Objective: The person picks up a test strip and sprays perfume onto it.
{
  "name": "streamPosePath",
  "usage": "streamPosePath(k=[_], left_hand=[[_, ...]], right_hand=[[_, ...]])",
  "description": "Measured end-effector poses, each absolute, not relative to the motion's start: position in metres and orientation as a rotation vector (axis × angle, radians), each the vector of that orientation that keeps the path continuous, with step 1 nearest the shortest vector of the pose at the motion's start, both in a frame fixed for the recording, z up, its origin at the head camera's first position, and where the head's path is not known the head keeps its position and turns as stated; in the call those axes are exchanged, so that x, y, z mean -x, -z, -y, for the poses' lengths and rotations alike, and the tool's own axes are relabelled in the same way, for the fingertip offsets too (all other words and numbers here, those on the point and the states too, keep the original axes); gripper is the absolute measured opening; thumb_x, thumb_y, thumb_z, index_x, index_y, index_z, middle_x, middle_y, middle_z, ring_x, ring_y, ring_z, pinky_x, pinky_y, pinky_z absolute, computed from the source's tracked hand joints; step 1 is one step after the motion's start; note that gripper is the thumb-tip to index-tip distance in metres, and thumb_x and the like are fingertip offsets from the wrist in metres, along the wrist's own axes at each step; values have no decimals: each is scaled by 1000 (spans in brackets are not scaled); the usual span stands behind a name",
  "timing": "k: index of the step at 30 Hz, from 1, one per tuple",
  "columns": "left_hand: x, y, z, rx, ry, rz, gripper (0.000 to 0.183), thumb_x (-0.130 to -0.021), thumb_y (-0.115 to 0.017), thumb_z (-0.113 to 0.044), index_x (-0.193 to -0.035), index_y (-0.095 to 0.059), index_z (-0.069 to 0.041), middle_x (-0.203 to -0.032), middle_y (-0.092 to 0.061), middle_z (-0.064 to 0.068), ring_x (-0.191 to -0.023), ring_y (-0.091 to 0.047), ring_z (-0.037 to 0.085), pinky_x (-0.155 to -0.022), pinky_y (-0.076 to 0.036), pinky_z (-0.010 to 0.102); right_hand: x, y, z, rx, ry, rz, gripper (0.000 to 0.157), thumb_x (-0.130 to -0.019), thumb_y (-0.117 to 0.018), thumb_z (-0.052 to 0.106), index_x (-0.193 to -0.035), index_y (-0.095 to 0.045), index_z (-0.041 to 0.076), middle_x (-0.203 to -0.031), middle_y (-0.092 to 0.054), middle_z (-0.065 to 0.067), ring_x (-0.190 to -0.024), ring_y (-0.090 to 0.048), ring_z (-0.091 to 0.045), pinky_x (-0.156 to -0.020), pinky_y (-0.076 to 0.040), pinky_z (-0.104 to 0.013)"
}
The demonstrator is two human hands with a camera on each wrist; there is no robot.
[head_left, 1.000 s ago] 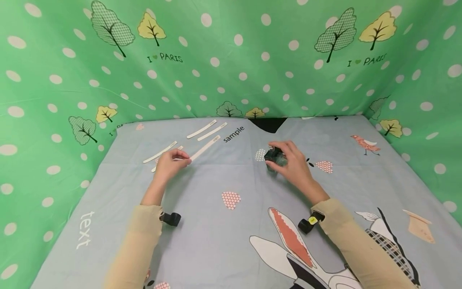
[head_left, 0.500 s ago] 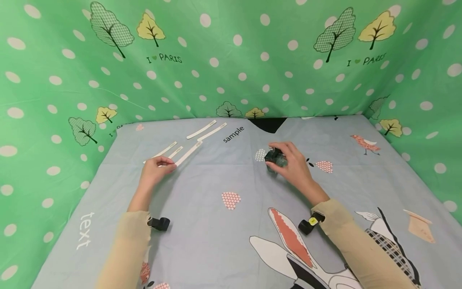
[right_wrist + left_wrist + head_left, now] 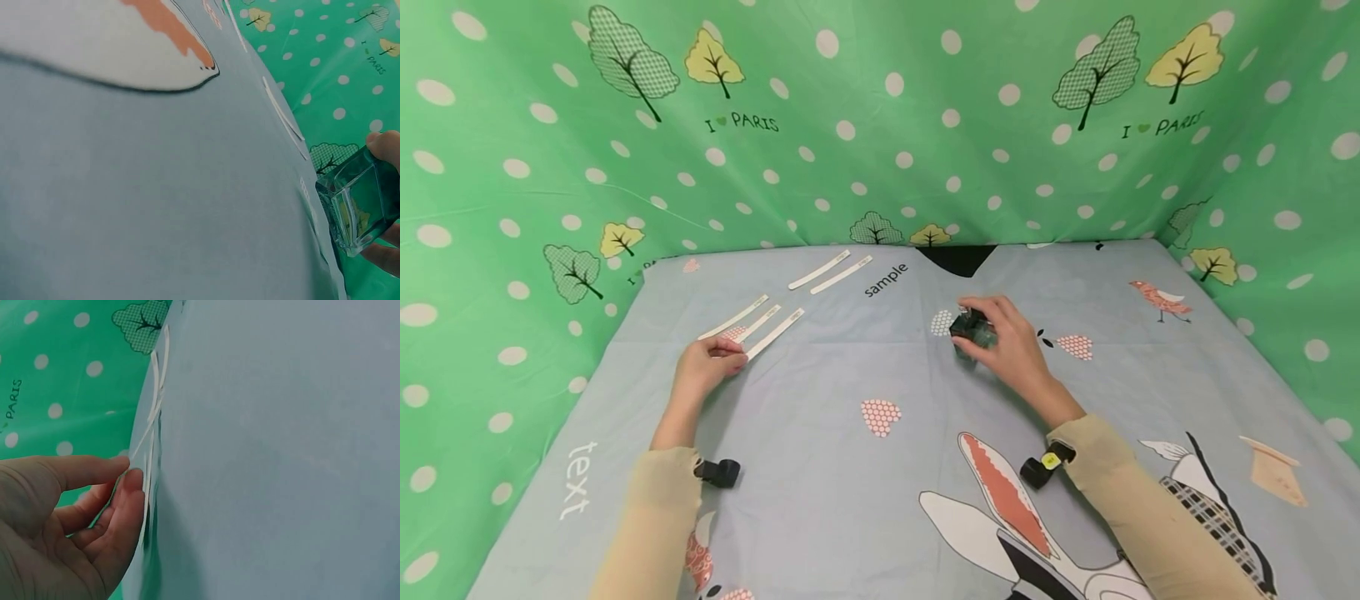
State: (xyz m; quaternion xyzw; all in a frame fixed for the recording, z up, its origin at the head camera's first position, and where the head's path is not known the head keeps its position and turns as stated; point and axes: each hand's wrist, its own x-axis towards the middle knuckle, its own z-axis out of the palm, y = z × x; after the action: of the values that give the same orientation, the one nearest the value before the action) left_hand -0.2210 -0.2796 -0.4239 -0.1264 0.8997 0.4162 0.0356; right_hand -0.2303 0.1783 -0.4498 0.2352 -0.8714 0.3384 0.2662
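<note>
Between thumb and fingertips, my left hand [image 3: 703, 371] pinches the near end of a white paper test strip [image 3: 777, 333], low over the cloth. Two more strips lie beside it, one strip [image 3: 762, 322] close by and another strip [image 3: 737, 313] farther left; the hand hides their near ends. In the left wrist view the pinched strip [image 3: 145, 434] runs away from the fingertips. My right hand [image 3: 1018, 346] grips a square, dark green glass bottle, seemingly a perfume bottle [image 3: 967, 327]. Its clear thick base [image 3: 356, 206] shows in the right wrist view, tilted.
Farther back lie two more paper strips, the left strip [image 3: 818, 270] and the right strip [image 3: 841, 275], side by side. A grey-blue printed cloth [image 3: 820, 467] covers the table. Behind and at the sides hangs a green dotted curtain [image 3: 880, 158].
My left hand has moved left and toward me with its strip, bringing it alongside the two left strips. The right hand and the bottle have stayed in place.
</note>
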Motion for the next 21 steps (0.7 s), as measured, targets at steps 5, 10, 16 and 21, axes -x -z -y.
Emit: streamPosePath(k=[5,10,16,21], left_hand=[[219,425,281,388,-1221,-2828,26,-90,-69,-12,-108,-64,6,-107,-69,24,-63,-62,-3,-60,-53,13],[219,425,280,411,-1152,-2887,26,-91,-68,-16,-109,-65,3,-114,-68,25,-61,-61,-1,-57,-49,13],[223,417,277,402,-1077,-2971,25,-91,-67,-20,-108,-66,-1,-108,-70,20,-62,-56,2,-60,-46,18],[227,410,273,376,-1074,-2988,26,-93,-65,-21,-110,-65,-2,-111,-68,20,-87,-64,23,-71,-45,27]], right_hand=[[230,451,-179,-630,-906,2354,56,-79,-86,23,-129,-61,19,-116,-60,-14,-98,-66,-30,-76,-61,-43],[229,452,-180,-627,-917,2360,56,-79,-86,23,-129,-61,19,-116,-60,-14,-98,-65,-30,-77,-61,-43],[229,452,-179,-626,-917,2359,56,-79,-85,23,-129,-61,19,-117,-60,-14,-99,-65,-30,-78,-60,-43],[230,451,-179,-621,-920,2361,56,-79,-86,23,-129,-61,19,-117,-60,-14,-99,-65,-30,-77,-61,-43]])
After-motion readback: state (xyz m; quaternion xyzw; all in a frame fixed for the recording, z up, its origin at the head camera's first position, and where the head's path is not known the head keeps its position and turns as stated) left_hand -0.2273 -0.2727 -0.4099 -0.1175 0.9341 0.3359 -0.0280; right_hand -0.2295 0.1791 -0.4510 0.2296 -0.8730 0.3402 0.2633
